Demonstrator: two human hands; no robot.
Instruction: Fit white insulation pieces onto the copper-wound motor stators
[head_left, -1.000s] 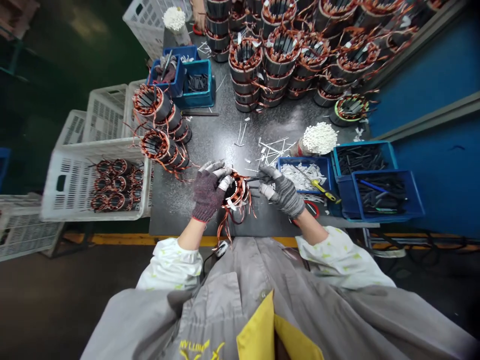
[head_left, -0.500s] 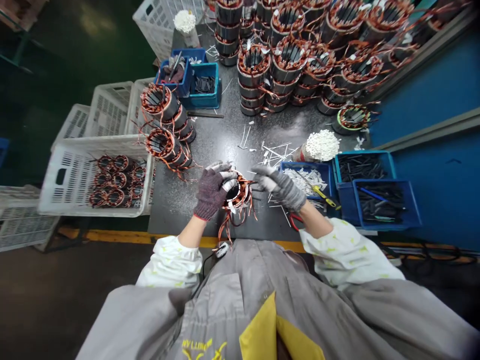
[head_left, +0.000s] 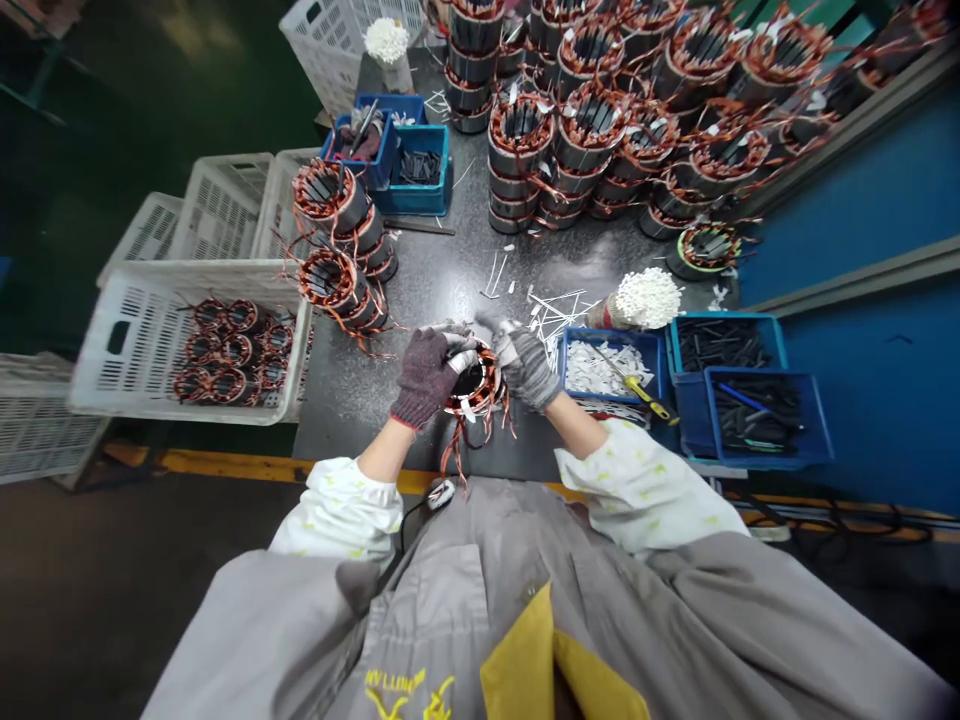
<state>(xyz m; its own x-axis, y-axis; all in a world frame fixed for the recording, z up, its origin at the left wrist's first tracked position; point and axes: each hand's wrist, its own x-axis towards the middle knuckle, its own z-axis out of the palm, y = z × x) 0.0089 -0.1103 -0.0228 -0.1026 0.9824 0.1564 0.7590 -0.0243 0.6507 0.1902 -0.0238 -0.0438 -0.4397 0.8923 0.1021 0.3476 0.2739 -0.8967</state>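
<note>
On my feed, the dark speckled bench (head_left: 442, 255) spreads across the middle of the view. White plastic crates (head_left: 221, 205) line its left side, and one crate (head_left: 105, 350) beside the bench holds wound stators (head_left: 225, 350) packed upright. At the far end, columns of copper-wound stators (head_left: 521, 135) stand stacked, their loose copper leads sticking out. Two more stacks (head_left: 337, 240) stand at the bench's left edge. To the right I see blue bins of black sleeving (head_left: 754, 425), and just beyond them a fluffy white bundle (head_left: 646, 298). Nearer the hands sits a blue tray (head_left: 600, 338) of white paper slips, with a yellow-handled screwdriver (head_left: 646, 398) lying across its corner. Loose white strips (head_left: 559, 315) are scattered on the bench beside the tray.

The stator in hand (head_left: 474, 385) is held near the front edge of the bench, its leads hanging down. My left hand (head_left: 426, 378), in a dark glove, has its fingers clenched around the stator's side. My right hand (head_left: 523, 365), in a grey glove, has its fingers (head_left: 504, 335) bunched at the upper rim, though I cannot tell whether they pinch anything.
</note>
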